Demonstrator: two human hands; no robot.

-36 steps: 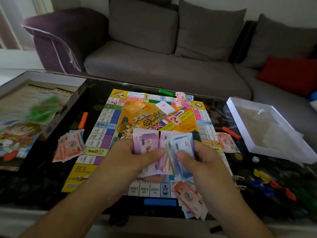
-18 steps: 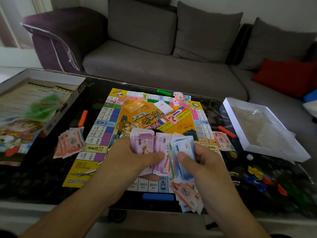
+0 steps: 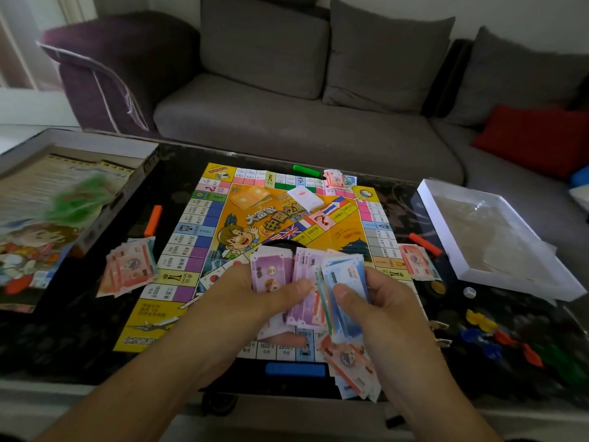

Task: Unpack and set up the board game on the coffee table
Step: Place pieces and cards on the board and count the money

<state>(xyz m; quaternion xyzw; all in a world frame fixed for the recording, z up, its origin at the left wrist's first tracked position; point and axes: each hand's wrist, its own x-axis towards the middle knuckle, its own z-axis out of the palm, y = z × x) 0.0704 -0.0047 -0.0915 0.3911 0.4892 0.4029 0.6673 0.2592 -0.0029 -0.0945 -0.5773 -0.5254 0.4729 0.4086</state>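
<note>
Head view: hands (image 3: 255, 301) hide banknotes' (image 3: 306, 282) lower edges.

- Dim indoor daylight enters from the window (image 3: 19, 43) at the upper left.
- The dark glass table (image 3: 79, 330) shows faint reflections.
- Wide-angle bending curves the edges.
- The box lid (image 3: 54, 212) at left and the plastic pieces (image 3: 497, 336) at right are blurred.

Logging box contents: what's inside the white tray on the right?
The white tray holds crumpled clear plastic wrap. Anything under the wrap is hidden.
</note>
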